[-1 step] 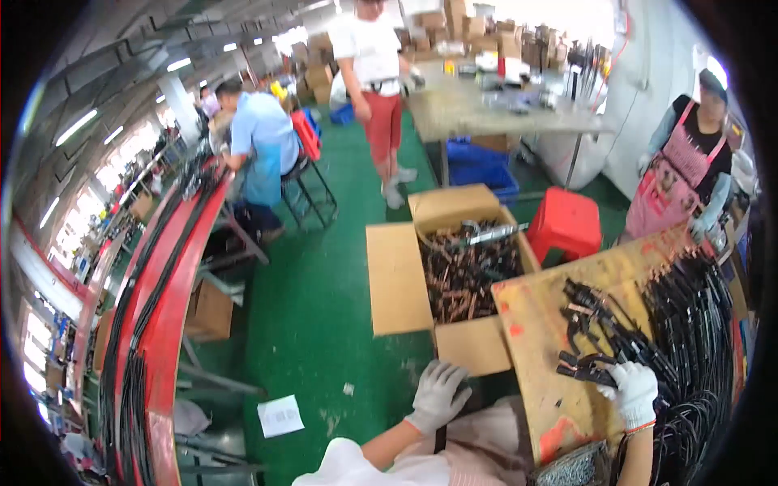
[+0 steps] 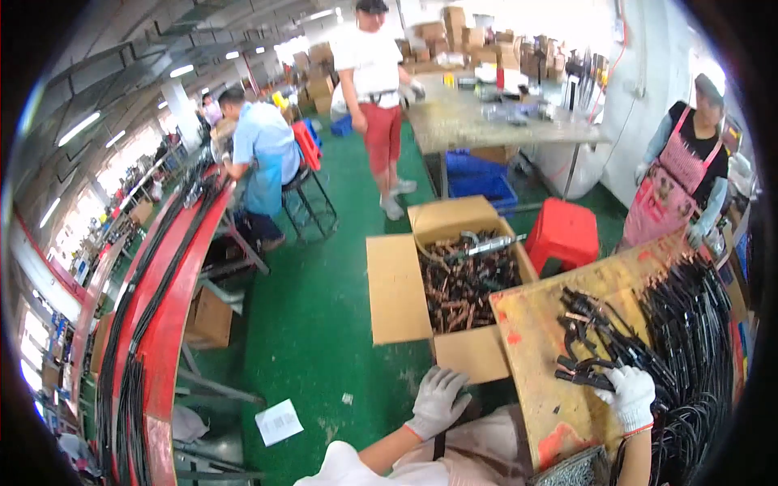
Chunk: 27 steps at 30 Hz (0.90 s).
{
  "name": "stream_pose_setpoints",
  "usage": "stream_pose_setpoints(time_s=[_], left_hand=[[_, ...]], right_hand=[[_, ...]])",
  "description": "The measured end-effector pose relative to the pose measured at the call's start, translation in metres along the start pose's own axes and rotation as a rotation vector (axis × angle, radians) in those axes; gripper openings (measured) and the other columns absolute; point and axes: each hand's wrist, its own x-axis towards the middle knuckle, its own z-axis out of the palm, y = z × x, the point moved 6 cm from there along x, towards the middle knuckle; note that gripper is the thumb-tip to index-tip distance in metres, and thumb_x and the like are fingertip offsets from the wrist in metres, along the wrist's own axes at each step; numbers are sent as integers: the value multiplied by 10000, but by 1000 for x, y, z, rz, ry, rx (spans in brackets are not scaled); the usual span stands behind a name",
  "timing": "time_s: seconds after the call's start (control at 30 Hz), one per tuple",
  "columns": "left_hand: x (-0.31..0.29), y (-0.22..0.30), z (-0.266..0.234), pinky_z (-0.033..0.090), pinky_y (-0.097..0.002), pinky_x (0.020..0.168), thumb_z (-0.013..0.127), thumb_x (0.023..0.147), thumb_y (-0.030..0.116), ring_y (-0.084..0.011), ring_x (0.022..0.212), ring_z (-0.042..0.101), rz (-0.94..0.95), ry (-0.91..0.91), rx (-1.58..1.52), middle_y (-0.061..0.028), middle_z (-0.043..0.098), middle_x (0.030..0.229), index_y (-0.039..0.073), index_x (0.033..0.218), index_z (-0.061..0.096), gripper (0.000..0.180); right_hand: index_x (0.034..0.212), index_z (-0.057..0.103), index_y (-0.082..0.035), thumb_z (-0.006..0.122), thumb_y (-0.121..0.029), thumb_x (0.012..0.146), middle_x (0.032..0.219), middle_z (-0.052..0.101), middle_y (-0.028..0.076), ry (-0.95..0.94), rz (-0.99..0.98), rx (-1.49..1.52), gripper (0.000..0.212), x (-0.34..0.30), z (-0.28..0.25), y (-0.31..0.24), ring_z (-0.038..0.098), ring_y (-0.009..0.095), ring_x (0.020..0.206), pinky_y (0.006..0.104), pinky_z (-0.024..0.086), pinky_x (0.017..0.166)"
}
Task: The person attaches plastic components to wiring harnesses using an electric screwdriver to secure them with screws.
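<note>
My left hand [image 2: 438,402], in a white glove, hovers over my lap near the box's front flap, its fingers apart and holding nothing. On the right, my gloved right hand [image 2: 629,398] is closed around a black two-jawed clamp [image 2: 580,374] above the worn yellow tabletop [image 2: 541,389]. The clamp's jaws point left, and the glove hides its rear end. Just beyond it lie several more black clamps [image 2: 596,320], some with copper-coloured parts. A dense row of black cables [image 2: 689,324] fills the table's right side.
An open cardboard box [image 2: 397,287] of black and copper-coloured parts adjoins the table, with a red stool [image 2: 563,235] behind. A pink-aproned person [image 2: 677,178] stands far right; another person [image 2: 377,81] stands ahead. Left is a red bench [image 2: 166,324] with cables. A wire tray [image 2: 575,470] sits near me.
The view has tilted slightly, so the surroundings sit a little differently in the picture. Both hands keep nearly the same pose, the right one still on the clamp.
</note>
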Motion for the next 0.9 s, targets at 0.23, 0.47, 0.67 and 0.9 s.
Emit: stream_pose_setpoints(time_s=[0.23, 0.47, 0.67, 0.9], left_hand=[[26, 41, -7, 392, -499, 1061, 687, 845, 261, -354, 1184, 539, 123, 21, -77, -152, 619, 1207, 67, 1222, 578, 437], [79, 132, -12, 414, -480, 1033, 678, 865, 294, -389, 1151, 558, 444, 45, -349, -191, 620, 1180, 28, 1268, 542, 502], [88, 186, 24, 461, -459, 946, 623, 916, 334, -369, 1097, 590, 451, -278, -348, -200, 633, 1141, 33, 1362, 454, 564], [89, 184, 35, 502, -471, 843, 579, 956, 311, -390, 979, 631, 397, -449, -415, -209, 649, 1066, 60, 1361, 464, 490]], right_hand=[[986, 711, -209, 838, -451, 579, 763, 599, 39, 70, 74, 19, 490, -15, -6, 3, 612, 269, 739, 402, 468, 658], [901, 692, -218, 818, -459, 612, 712, 566, 12, 84, 8, -10, 397, -27, -28, -17, 604, 232, 721, 390, 456, 651], [904, 681, -220, 791, -460, 644, 723, 549, 11, 64, -11, -46, 371, -49, -50, -21, 583, 225, 720, 382, 438, 646], [931, 672, -223, 783, -492, 627, 712, 537, 9, 78, -37, -70, 421, -57, -61, -28, 566, 223, 680, 382, 435, 606]])
